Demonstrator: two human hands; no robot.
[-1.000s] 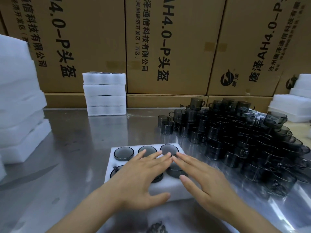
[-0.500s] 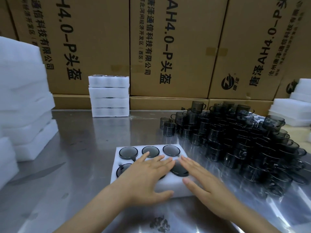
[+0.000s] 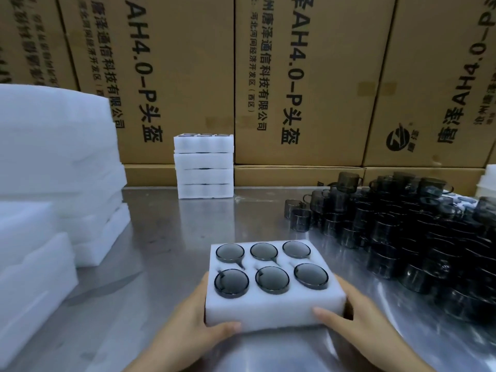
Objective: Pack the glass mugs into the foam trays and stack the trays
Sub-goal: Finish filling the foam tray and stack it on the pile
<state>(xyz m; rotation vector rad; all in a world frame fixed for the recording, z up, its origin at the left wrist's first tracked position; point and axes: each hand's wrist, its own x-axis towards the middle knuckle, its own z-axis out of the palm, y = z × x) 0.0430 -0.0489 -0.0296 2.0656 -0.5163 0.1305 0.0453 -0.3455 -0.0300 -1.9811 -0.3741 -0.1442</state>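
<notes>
Empty foam trays [image 3: 53,162] wait at far left. The left hand [image 3: 193,315], which lay flat on top a moment ago, now curls round the filled tray [image 3: 273,307] (six mugs seated); the right hand [image 3: 349,315] grips its other end. Next, I judge, the stack [image 3: 204,167] behind.

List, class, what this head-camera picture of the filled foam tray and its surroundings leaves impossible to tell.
- Head view: fingers of left hand and right hand hidden behind the white six-mug foam tray.
- Whether the tray is lifted off the steel table: unclear.
- Heap of dark glass mugs: cut by right edge, uncountable.
- Contents of the white four-tray stack: hidden by foam.
</notes>
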